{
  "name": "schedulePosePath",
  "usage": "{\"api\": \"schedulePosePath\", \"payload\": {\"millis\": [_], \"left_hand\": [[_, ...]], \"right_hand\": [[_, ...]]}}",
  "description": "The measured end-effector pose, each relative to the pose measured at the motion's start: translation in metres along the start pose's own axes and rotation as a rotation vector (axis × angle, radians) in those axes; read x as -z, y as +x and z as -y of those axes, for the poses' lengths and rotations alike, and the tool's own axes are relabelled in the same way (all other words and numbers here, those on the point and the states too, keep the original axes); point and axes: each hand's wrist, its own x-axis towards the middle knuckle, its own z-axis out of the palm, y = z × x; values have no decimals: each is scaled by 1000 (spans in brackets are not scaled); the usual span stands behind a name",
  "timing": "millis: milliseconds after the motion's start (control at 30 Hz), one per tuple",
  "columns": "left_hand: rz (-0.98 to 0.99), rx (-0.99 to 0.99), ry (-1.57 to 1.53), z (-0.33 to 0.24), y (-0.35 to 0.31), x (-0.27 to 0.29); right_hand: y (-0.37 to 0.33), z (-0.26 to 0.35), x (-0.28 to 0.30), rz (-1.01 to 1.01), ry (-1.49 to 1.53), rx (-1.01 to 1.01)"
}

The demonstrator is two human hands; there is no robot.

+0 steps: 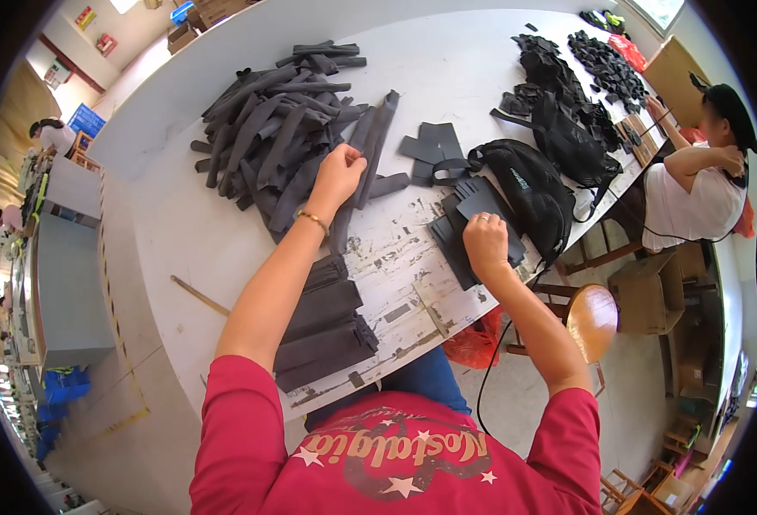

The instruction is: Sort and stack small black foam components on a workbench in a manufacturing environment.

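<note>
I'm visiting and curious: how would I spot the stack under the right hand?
On the white table, find the nearer black bag. Left of it, under the right hand, is the stack of dark sheets, more layered than the loose sheets just beyond.

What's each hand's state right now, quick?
Left hand: curled by the dark grey strips; grip can't be told.
Right hand: curled over the dark flat pieces; grip can't be told.

Scuffed white worktable (404, 300) under both the left hand (340, 178) and right hand (486, 245), round-seated wooden stool (593, 323) off to the right of the latter, bright window (660, 10) way out beyond it. Well left of the left hand there's pale floor (95, 438) with striped tape (114, 300), then a grey counter (73, 287).
</note>
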Motion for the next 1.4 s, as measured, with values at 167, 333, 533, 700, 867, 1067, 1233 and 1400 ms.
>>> {"api": "schedulePosePath", "payload": {"millis": [167,333,533,700,867,1067,1233,1400], "left_hand": [[137,415,-692,-38,-55,50],[105,397,-1099,-45,-107,74],[-65,463,-1311,-55,-149,85],[-140,431,-1389,-69,-170,83],[-187,233,-1427,-89,-188,65],[-9,267,-1483,-89,-208,61],[-108,265,-1608,-77,-212,85],[-107,295,-1563,-65,-210,88]], "right_hand": [[-11,-18,9,-93,135,64],[-17,-15,17,-165,206,-109],[-25,-1,82,-63,1124,-159],[-57,32,171,205,1666,-60],[-68,84,227,56,1884,-120],[-50,102,217,29,2294,-499],[-49,60,177,-181,2046,-624],[-66,54,207,-278,1469,-58]]}}
